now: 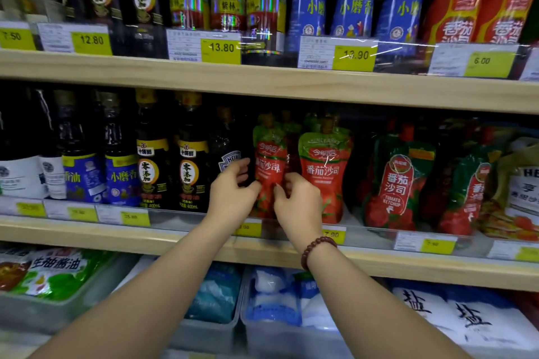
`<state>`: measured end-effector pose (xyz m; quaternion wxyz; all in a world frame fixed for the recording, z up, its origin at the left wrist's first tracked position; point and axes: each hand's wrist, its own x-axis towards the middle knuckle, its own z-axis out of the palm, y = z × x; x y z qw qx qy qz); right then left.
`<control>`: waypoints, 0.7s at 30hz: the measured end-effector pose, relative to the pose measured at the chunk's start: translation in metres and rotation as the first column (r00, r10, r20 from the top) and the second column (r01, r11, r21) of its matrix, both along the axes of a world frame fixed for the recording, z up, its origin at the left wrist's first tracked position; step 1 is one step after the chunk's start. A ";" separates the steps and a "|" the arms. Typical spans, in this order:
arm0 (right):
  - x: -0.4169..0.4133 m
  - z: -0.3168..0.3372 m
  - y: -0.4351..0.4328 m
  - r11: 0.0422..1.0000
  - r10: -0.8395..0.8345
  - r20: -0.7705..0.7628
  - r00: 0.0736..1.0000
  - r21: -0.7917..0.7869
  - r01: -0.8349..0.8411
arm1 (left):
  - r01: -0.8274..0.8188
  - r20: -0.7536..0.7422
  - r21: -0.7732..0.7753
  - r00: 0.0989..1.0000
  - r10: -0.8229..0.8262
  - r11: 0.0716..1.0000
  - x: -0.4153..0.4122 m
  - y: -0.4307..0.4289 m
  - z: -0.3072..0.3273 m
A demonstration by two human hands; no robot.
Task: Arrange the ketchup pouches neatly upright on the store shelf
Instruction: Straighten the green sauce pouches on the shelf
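Note:
On the middle shelf (379, 267) a red and green ketchup pouch (269, 160) stands upright, turned slightly sideways. My left hand (233, 194) grips its lower left edge and my right hand (297, 202) grips its lower right edge. Just to the right a second pouch of the same kind (325, 166) stands upright and faces front, with more pouches behind both. Further right stand darker green ketchup pouches (398, 181) and another one leaning (469, 183).
Dark sauce bottles (191, 160) fill the shelf left of the pouches, one close behind my left hand. A clear rail with yellow price tags (334, 234) runs along the shelf front. Bottles line the top shelf (262, 81). Bins of bagged goods (271, 300) sit below.

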<state>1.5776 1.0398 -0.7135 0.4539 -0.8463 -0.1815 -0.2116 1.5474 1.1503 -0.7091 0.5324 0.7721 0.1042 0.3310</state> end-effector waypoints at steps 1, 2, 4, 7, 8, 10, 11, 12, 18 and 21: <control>0.001 -0.001 0.001 1.000 -0.006 -0.007 1.000 0.013 0.006 | 0.013 -0.002 -0.018 1.000 -0.013 1.000 0.000 0.000 0.000; 0.001 -0.002 0.002 1.000 -0.011 -0.009 1.000 0.028 0.012 | 0.022 -0.005 -0.029 1.000 -0.022 0.999 0.000 0.000 0.000; 0.001 -0.002 0.002 0.999 -0.009 -0.012 1.000 0.053 0.009 | 0.036 -0.010 -0.035 0.999 -0.036 0.999 0.000 0.000 -0.002; 0.003 -0.002 -0.002 0.999 0.001 -0.006 1.000 0.034 0.000 | 0.062 -0.007 -0.052 0.998 -0.063 0.997 0.001 -0.001 -0.006; 0.005 -0.002 -0.004 1.000 0.002 -0.002 1.000 0.020 -0.002 | 0.067 -0.002 -0.056 0.998 -0.067 0.996 0.001 -0.001 -0.008; 0.007 -0.001 -0.006 1.000 0.000 -0.003 1.000 -0.002 0.000 | 0.061 0.003 -0.052 0.998 -0.061 0.997 0.002 -0.002 -0.010; 0.008 -0.001 -0.006 1.000 -0.001 -0.007 1.000 -0.009 0.001 | 0.058 0.003 -0.044 0.998 -0.058 0.997 0.002 -0.002 -0.011; 0.010 0.000 -0.006 1.000 0.000 -0.009 1.000 -0.016 0.000 | 0.061 0.003 -0.033 0.998 -0.061 0.998 0.002 -0.002 -0.012; 0.006 -0.002 -0.007 0.997 -0.062 0.037 0.997 0.044 0.061 | 0.060 -0.004 0.039 0.998 -0.060 0.997 0.002 0.000 -0.015; 0.001 -0.008 -0.010 0.997 -0.049 0.099 0.994 0.070 0.042 | 0.043 0.004 0.073 0.999 -0.043 0.996 0.002 0.001 -0.018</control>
